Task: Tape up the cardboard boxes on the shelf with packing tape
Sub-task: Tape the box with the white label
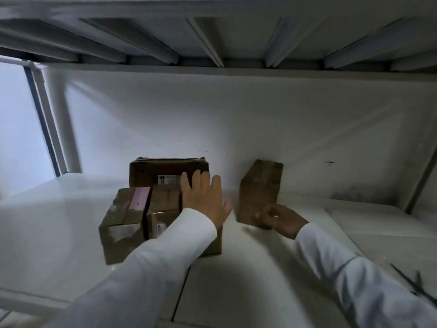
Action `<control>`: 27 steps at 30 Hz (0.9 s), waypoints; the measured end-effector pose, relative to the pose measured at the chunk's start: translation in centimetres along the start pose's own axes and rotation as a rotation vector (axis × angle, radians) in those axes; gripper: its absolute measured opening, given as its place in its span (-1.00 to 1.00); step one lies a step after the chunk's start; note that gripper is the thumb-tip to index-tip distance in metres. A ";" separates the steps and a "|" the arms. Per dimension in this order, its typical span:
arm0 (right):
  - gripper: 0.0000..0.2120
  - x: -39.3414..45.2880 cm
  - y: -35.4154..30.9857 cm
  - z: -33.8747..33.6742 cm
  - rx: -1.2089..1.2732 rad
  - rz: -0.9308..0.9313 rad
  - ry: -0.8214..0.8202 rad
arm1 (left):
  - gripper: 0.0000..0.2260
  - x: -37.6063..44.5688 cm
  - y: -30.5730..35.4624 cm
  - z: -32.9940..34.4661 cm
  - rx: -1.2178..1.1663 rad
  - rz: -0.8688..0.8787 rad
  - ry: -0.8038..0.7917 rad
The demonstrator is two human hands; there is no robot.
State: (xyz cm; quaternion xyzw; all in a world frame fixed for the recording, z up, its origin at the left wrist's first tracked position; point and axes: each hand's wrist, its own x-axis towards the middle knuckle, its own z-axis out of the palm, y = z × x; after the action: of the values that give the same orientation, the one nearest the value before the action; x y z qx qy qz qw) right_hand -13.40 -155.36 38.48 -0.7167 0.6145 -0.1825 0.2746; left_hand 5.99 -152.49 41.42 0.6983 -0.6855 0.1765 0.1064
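Box [260,188], plain brown cardboard, stands tilted in right hand [281,221].

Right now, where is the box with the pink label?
The box with the pink label sits left of centre in the head view, on the white shelf, leftmost of the cluster, touching the middle box, in front of the rear box.

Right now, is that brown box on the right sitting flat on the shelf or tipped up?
Tipped. The right box leans at an angle, its upper end near the wall, while the right hand grips its lower corner.
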 end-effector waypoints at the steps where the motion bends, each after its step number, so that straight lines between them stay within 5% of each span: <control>1: -0.70 -0.1 1.9 -1.6 -0.076 0.054 0.077 | -0.43 0.6 1.3 -0.2 -0.087 0.027 -0.004; 6: -0.54 -4.0 9.6 -7.6 -0.258 0.373 0.133 | -0.26 4.4 8.7 0.5 -0.387 0.065 -0.104; 13: -0.50 -8.0 14.9 -9.7 -0.252 0.543 -0.030 | 0.07 9.0 13.8 5.0 -0.595 -0.282 -0.292; 18: -0.42 -8.1 16.8 -9.4 -0.317 0.561 -0.055 | -0.14 10.6 12.4 5.4 -0.586 -0.423 -0.278; 22: -0.32 -8.0 17.5 -8.7 -0.315 0.583 0.174 | -0.33 9.8 10.6 4.5 -0.567 -0.380 -0.234; 27: -0.16 -9.1 16.1 -7.0 -0.452 0.708 0.216 | -0.37 7.4 9.5 3.2 -0.736 -0.366 -0.383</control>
State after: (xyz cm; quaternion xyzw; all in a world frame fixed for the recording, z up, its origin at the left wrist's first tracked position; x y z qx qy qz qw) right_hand -31.73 -149.12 34.70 -0.4804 0.8723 -0.0119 0.0906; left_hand -3.17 -160.90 40.49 0.7437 -0.5753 -0.2331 0.2482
